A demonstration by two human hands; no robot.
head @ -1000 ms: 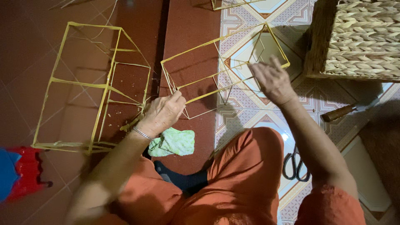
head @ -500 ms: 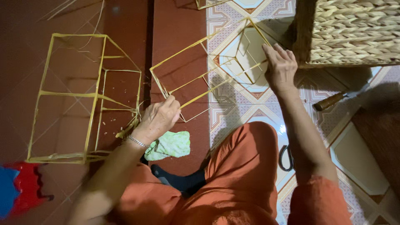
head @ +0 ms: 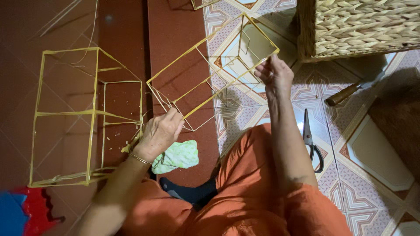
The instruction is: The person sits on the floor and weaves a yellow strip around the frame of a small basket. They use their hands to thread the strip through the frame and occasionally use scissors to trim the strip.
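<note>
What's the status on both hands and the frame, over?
Left hand and right hand both grip the yellow strip frame, held above floor. Scissors lie apart, nothing blocking.

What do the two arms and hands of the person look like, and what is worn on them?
Both forearms are bare, with no sleeves reaching the wrists and no gloves. The left hand has a thin gold-coloured chain bracelet at the wrist. The right hand shows no ring, watch or bracelet from this view. Orange clothing covers the body and legs below the arms.
</note>
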